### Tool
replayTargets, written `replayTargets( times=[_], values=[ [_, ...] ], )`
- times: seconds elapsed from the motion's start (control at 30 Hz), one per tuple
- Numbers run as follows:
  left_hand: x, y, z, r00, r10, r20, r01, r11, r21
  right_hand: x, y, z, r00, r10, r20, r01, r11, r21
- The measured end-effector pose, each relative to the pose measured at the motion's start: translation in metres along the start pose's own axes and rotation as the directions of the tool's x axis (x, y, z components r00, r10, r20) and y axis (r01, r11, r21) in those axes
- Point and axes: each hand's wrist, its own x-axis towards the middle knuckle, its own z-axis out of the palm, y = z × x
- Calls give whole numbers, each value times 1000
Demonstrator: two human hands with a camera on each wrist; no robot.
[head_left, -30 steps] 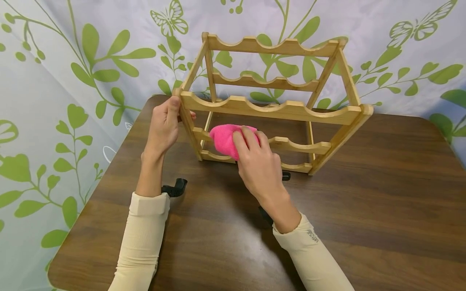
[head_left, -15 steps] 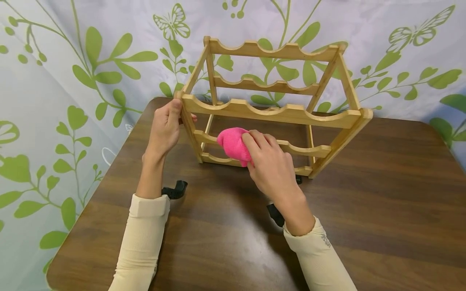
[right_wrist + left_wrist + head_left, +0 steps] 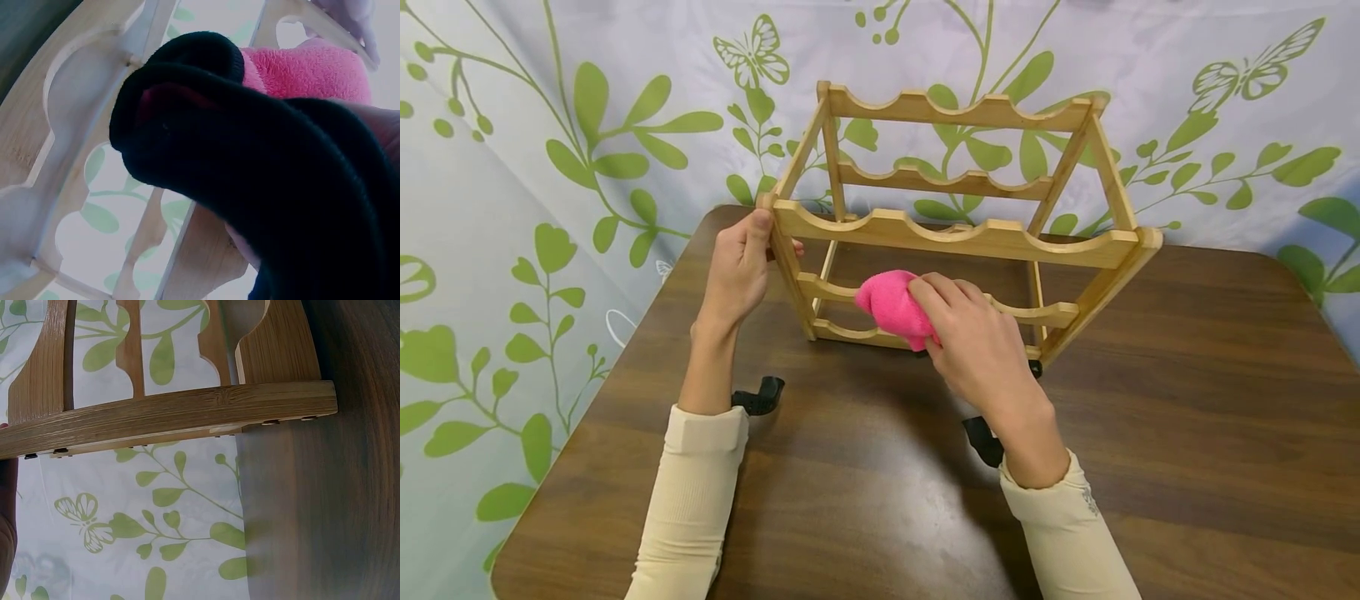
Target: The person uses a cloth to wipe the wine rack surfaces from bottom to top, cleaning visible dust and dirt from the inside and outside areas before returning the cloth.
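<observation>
Fingers of the right hand (image 3: 981, 350) are curled around a pink cloth (image 3: 891, 307), which is pressed against the lower near rail of the wooden rack (image 3: 955, 233) on the brown table (image 3: 1187, 433); the left hand (image 3: 739, 271) is wrapped round the rack's near left post. The wiping is judged partly done, with the upper rails seemingly left. The rack's scalloped cradles are seen holding nothing. In the left wrist view, only the rack's side bar (image 3: 169, 415) is shown. In the right wrist view, the cloth (image 3: 312, 69) is glimpsed behind a dark strap (image 3: 250, 162).
</observation>
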Motion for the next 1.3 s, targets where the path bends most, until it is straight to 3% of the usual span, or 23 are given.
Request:
replayTargets(
  times=[0.67, 0.9, 1.3],
  values=[
    [1, -2, 1, 1000, 12, -2, -12, 1000, -24, -1, 1, -7, 998, -50, -42, 49, 999, -22],
    [1, 0, 0, 1000, 18, 4, -18, 1000, -10, 1, 1, -9, 987, -95, -127, 98, 995, 21],
    [1, 0, 0, 1000, 14, 1, -14, 1000, -26, -3, 10, -16, 998, -6, -66, 5, 1000, -17]
  ],
)
